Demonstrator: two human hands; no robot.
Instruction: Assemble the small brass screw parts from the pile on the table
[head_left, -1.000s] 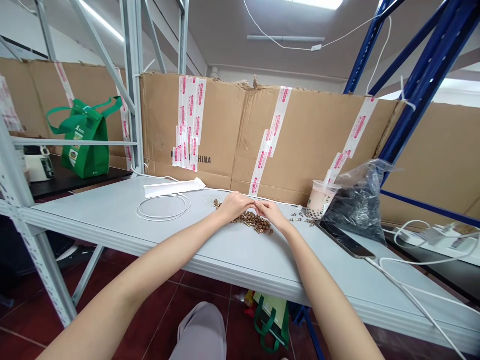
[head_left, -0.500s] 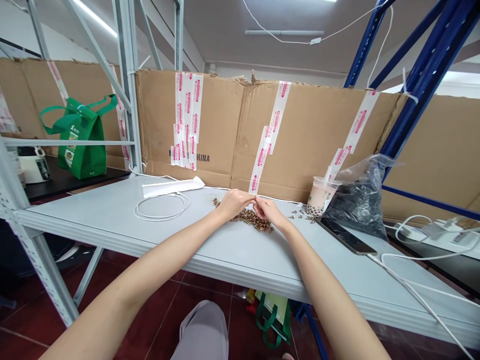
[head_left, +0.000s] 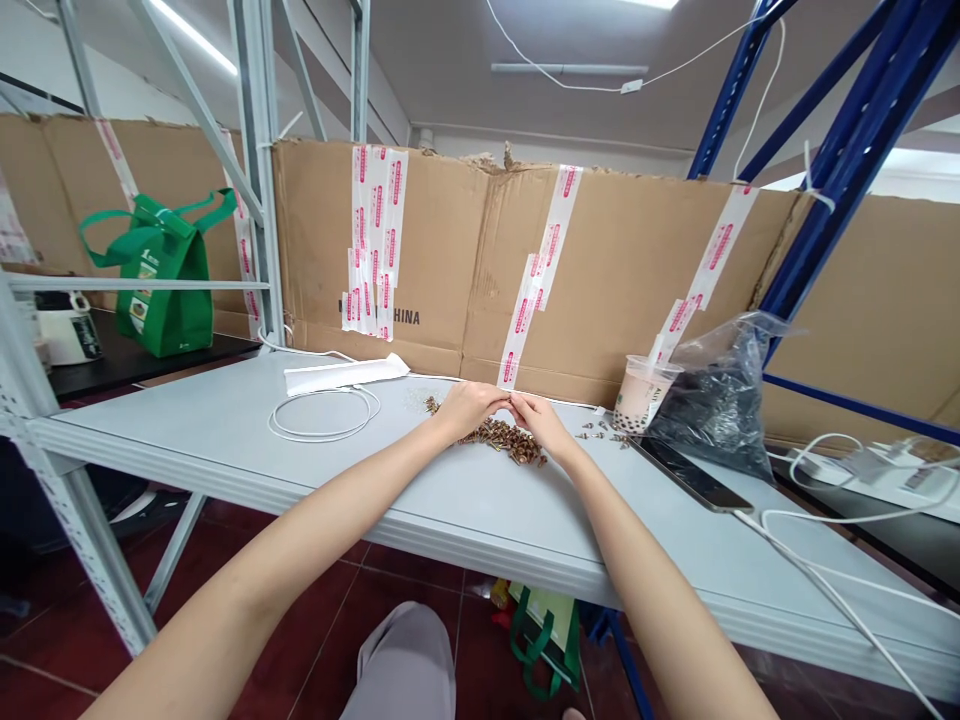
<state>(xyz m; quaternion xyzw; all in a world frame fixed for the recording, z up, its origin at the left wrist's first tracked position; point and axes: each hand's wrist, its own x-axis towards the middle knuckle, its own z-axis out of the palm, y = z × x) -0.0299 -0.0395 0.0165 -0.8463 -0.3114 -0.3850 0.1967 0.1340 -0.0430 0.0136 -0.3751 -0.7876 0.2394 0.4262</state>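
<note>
The person is reaching both forearms in over the front edge of a grey metal shelf [head_left: 187, 410], bringing the left hand [head_left: 469, 408] and right hand [head_left: 541, 422] together near its back edge. Their fingertips [head_left: 510, 399] are nearly touching just above a loose pile of small brass pieces [head_left: 506, 442]. Each grip is curled and partly closed, but the fingers are hiding whatever lies between them, so it cannot be told whether either hand is pinching a piece. The pile is lying near the back edge, around the middle of the shelf and partly beneath both hands, while a few stray brass pieces [head_left: 600, 432] are lying apart to its right.

Beyond the right hand, a plastic cup of milk tea [head_left: 641, 395] is standing upright near the back edge, with a clear plastic bag of small dark parts [head_left: 712, 405] slumping just beside it. A phone [head_left: 690, 478] is lying in front of the bag, and its charging cable [head_left: 825, 570] is trailing off the right side of the shelf. Left of the hands, a white cable [head_left: 322, 415] is lying in a loose coil below a white paper strip [head_left: 345, 376]. A cardboard wall [head_left: 442, 250] patched with pink-printed tape is standing along the back edge. A green bag [head_left: 544, 635] is lying on the red tile floor [head_left: 405, 585] beneath the shelf.
</note>
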